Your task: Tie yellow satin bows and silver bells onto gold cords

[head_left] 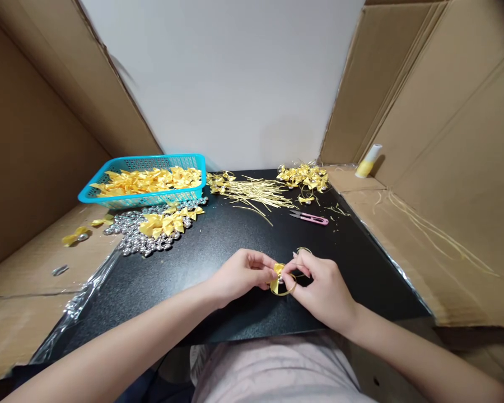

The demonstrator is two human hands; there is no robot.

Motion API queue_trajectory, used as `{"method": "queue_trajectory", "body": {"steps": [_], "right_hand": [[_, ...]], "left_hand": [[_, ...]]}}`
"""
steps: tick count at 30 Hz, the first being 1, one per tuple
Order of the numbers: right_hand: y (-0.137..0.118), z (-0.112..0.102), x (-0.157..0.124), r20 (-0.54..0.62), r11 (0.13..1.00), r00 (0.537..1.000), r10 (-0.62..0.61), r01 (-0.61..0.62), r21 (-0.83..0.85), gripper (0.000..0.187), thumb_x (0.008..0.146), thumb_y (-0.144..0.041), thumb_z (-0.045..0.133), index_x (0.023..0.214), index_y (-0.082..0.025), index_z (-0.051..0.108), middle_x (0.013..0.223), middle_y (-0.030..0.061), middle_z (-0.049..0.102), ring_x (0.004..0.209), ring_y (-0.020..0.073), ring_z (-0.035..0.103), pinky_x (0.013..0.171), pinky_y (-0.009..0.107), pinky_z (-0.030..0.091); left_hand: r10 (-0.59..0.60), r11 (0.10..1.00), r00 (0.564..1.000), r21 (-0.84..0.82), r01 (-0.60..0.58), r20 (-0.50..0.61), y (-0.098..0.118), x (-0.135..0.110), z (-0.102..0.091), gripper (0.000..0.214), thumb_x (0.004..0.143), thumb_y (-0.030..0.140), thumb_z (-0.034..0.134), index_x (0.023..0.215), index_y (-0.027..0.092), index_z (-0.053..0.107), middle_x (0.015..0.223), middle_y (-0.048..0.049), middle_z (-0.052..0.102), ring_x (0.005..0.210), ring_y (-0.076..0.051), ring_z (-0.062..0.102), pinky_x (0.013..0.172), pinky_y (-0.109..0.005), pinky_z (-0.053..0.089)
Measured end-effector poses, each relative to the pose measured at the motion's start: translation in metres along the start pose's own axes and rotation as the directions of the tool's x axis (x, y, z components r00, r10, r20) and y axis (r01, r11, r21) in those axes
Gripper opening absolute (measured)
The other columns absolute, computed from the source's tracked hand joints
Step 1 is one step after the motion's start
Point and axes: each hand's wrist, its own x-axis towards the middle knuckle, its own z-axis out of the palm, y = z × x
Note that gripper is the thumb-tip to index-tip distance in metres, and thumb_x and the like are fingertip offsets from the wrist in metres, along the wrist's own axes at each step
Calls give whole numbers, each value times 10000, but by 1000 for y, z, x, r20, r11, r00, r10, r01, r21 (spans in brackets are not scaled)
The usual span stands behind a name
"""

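Note:
Over the front of the black table, my left hand (251,272) pinches a yellow ribbon bow (276,284) between thumb and fingers. A silver bell-like bead (281,279) shows at the bow's middle. My right hand (319,285) is closed at the bow's right side, its fingertips gripping a thin gold cord (293,286). The cord curves in a loop below the bow, and another bit of it rises above my right fingers. Exactly how the cord passes through the bow is hidden by my fingertips.
A blue basket (143,198) of yellow bows stands back left, with silver beads (143,246) and loose bows before it. Cut gold cords (260,192), finished-looking bows (304,177) and pink thread snips (309,217) lie farther back. A cord spool (368,160) stands right, by cardboard walls.

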Motion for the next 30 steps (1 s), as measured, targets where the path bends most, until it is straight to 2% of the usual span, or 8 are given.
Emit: {"method": "queue_trajectory", "body": {"steps": [5,12,19,24,30], "right_hand": [[-4,-1,3,27,1000,1000,9,-9,9,322,762,-124,524,659,-237,240,592,-28,543,591,156,638,547,227,433],[-6,-2,2,27,1000,999,22,-22,-2,316,757,-122,517,660,-237,239,601,-24,568,590,160,639,552,232,430],[-6,-1,3,14,1000,1000,22,-22,-22,331,756,-128,527,645,-234,235,595,-21,588,565,146,625,533,221,421],[-5,-2,3,24,999,1000,11,-10,-47,300,764,-134,528,640,-229,272,585,-25,566,564,142,622,528,219,398],[-6,-2,1,50,999,998,35,-33,-34,308,767,-126,535,642,-229,272,616,-17,620,588,150,637,545,229,405]], "left_hand": [[-40,999,999,-5,40,0,1,-1,-1,219,673,291,752,813,127,716,739,-31,706,686,-127,636,679,-257,501],[-46,999,999,-3,46,13,2,-1,-3,246,681,304,756,854,133,716,710,-25,711,626,-118,639,631,-253,527],[-16,993,997,120,7,77,1,0,-3,245,711,338,716,795,110,744,694,-47,713,578,-102,622,607,-221,504],[18,988,997,151,-30,79,1,1,-5,231,703,334,713,775,118,750,678,-40,709,569,-108,602,619,-239,493],[36,979,997,197,-47,64,-1,1,-4,201,661,280,742,766,109,746,654,-26,693,568,-107,569,587,-227,434]]}}
